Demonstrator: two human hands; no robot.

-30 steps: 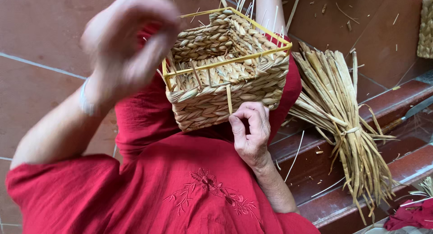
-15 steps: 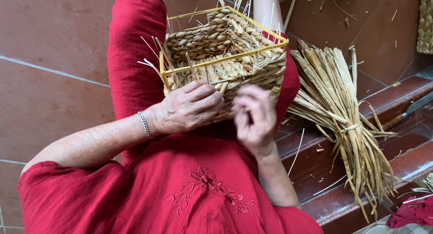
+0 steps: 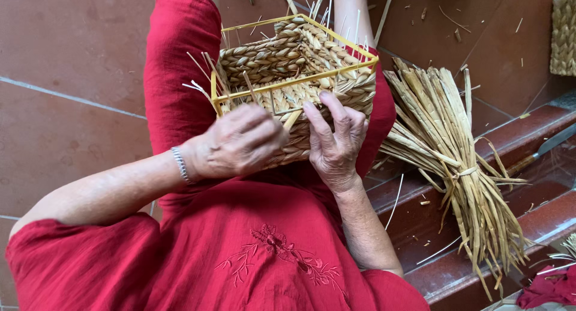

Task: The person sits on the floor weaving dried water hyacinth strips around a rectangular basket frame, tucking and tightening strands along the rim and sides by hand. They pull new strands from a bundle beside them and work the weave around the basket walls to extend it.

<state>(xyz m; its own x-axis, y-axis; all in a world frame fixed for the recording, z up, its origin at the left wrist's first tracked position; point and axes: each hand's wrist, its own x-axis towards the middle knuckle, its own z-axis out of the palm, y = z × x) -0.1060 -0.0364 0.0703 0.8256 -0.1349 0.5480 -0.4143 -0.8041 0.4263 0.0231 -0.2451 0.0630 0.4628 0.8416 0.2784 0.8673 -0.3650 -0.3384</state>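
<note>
Seen from above, a person in a red dress (image 3: 264, 263) sits with a half-woven basket (image 3: 297, 77) resting on the lap, just above the centre of the view. The basket is rectangular, built of thick braided straw around a yellow wire frame (image 3: 294, 83), and loose straw ends stick out at its 9 o'clock corner and along its far rim. The left hand (image 3: 237, 144), at 7 o'clock from the basket, lies against the near wall with its fingers curled around a flat straw strand (image 3: 292, 120) that angles out between thumb and fingers; the hold is closed on that strand. A thin silver bracelet (image 3: 180, 165) circles the left wrist. The right hand (image 3: 336, 144), at 5 o'clock from the basket, presses its 4 fingers flat up against the same near wall, fingertips reaching to just below the frame, thumb tucked beside the strand; it steadies the basket rather than clenching it. At 3 o'clock from the hands, a tied bundle (image 3: 456, 155) of dry straw lies on a dark red tiled step (image 3: 540, 137), fanned out at both ends. Straw scraps dot the tiles. Another woven piece (image 3: 564, 32) shows at the 2 o'clock edge.
</note>
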